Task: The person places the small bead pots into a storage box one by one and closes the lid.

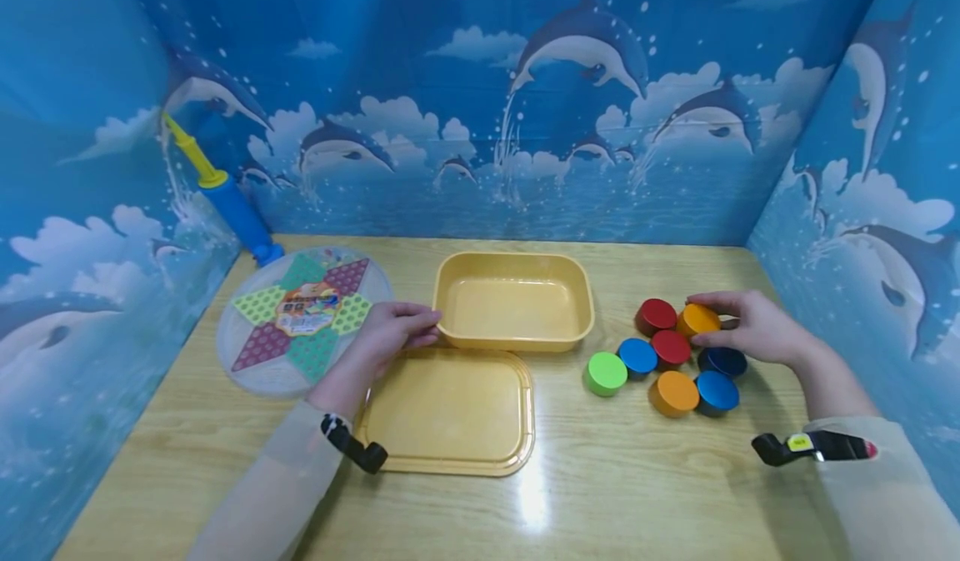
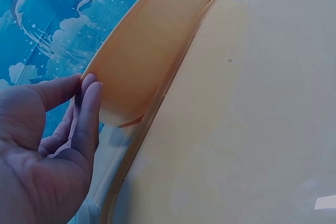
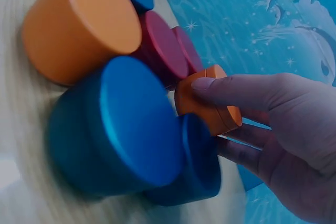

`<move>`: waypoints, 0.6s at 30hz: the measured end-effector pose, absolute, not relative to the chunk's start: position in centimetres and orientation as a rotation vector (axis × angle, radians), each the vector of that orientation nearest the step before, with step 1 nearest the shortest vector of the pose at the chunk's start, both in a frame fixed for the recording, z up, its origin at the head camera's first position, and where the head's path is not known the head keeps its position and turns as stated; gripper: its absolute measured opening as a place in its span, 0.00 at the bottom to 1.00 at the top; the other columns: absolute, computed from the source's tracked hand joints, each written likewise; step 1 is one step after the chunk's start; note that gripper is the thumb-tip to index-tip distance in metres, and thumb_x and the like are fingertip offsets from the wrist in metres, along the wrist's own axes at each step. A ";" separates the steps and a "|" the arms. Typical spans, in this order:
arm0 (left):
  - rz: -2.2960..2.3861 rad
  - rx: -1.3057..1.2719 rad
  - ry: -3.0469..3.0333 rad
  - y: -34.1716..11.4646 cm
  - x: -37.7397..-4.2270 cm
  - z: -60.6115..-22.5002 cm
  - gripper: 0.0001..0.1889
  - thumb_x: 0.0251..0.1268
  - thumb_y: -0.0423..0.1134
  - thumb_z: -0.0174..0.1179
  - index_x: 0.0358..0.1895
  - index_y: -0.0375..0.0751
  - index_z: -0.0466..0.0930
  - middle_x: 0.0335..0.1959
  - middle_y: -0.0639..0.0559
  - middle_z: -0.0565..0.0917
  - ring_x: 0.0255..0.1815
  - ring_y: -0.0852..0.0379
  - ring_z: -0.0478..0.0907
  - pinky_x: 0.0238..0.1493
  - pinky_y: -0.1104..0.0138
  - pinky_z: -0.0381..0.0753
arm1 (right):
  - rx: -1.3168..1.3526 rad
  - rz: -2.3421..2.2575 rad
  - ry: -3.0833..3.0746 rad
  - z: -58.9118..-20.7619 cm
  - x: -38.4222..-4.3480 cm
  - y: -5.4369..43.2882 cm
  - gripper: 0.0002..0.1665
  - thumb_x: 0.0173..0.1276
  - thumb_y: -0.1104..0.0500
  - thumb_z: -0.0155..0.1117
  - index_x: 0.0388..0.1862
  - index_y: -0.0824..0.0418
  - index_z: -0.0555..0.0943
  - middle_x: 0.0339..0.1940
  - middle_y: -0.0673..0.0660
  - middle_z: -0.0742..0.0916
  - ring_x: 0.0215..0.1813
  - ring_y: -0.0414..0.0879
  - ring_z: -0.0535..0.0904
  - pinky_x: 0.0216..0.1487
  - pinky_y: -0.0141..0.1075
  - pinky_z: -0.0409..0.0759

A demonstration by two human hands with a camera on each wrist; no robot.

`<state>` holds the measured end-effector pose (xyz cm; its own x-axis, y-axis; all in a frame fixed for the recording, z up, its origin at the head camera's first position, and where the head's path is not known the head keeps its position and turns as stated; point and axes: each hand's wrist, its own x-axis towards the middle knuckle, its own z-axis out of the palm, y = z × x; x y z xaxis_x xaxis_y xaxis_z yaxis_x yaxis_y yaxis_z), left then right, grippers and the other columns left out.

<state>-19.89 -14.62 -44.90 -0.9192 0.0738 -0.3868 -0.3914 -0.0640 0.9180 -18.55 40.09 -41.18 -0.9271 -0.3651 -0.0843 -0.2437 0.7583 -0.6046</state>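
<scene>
My left hand (image 1: 386,336) pinches the near-left rim of a yellow plastic tub (image 1: 517,303), thumb on one side and fingers on the other in the left wrist view. Just in front of the tub lies its flat yellow lid (image 1: 450,411), under the edge of the left wrist. On the right, my right hand (image 1: 765,332) grips a small orange round tin (image 1: 697,318) between thumb and fingers; a seam runs round it in the right wrist view. Red tins (image 1: 671,349), blue tins (image 1: 717,393), a green tin (image 1: 606,373) and another orange tin (image 1: 673,393) stand clustered beside it.
At left lies a round clear case (image 1: 247,307) with a coloured star pattern. A blue and yellow pump (image 1: 236,215) leans against the backdrop behind it. Dolphin-printed cloth (image 1: 480,127) walls the wooden table (image 1: 600,486) at the back and sides.
</scene>
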 end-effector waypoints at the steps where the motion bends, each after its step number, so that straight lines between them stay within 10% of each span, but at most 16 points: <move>1: 2.055 -0.344 1.896 -14.6 -19.9 -44.9 0.15 0.73 0.29 0.68 0.56 0.21 0.81 0.34 0.42 0.88 0.31 0.58 0.88 0.41 0.67 0.92 | -0.484 -0.909 2.760 -40.9 -18.6 40.1 0.38 0.70 0.58 0.79 0.72 0.73 0.76 0.63 0.72 0.84 0.63 0.69 0.80 0.61 0.64 0.83; 9: 2.017 -0.380 1.909 -14.7 -20.0 -44.9 0.16 0.74 0.31 0.68 0.58 0.24 0.82 0.39 0.40 0.88 0.35 0.56 0.89 0.46 0.65 0.92 | -0.534 -0.902 2.783 -38.8 -19.2 38.8 0.38 0.68 0.57 0.80 0.71 0.71 0.77 0.59 0.68 0.87 0.59 0.66 0.83 0.52 0.32 0.88; 18: 2.066 -0.366 1.869 -14.7 -20.1 -45.1 0.15 0.73 0.30 0.68 0.57 0.23 0.82 0.38 0.40 0.88 0.34 0.55 0.89 0.45 0.65 0.92 | -0.609 -0.912 2.774 -36.5 -19.7 35.6 0.38 0.69 0.55 0.79 0.72 0.69 0.76 0.62 0.67 0.85 0.60 0.63 0.83 0.56 0.40 0.90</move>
<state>-20.05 -14.71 -45.12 -0.9124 0.0711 -0.4031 -0.4082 -0.0846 0.9090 -19.75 35.60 -36.47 -0.9044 -0.4260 -0.0229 -0.3293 0.7312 -0.5974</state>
